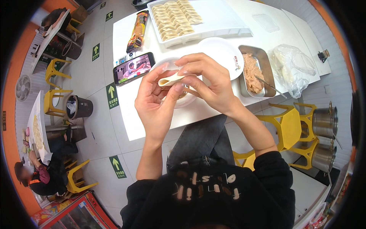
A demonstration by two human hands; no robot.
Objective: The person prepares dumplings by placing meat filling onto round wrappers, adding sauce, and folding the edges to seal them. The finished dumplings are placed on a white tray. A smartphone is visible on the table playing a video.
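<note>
A folded dumpling wrapper [175, 79] is pinched between both hands over a white bowl [187, 103], its left end gaping. My left hand [155, 98] cups it from the left, thumb along its lower edge. My right hand [211, 80] grips the other end with thumb and fingers; a thin tan stick [193, 92] shows beneath, and I cannot tell whether it is held. The hands hide much of the bowl. To its right, a rectangular steel pan [270, 75] contains pinkish minced filling [252, 74] and a metal utensil [270, 85]. Rows of shaped dumplings [171, 20] lie on a white plastic tray [211, 34].
A phone [134, 68] showing video and a snack packet [138, 31] lie left on the white table [134, 114]. A round white plate [218, 54] adjoins the pan; a plastic bag [293, 64] sits right. Yellow stools [287, 126] and steel pots [323, 123] stand nearby. Another person [43, 174] sits far left.
</note>
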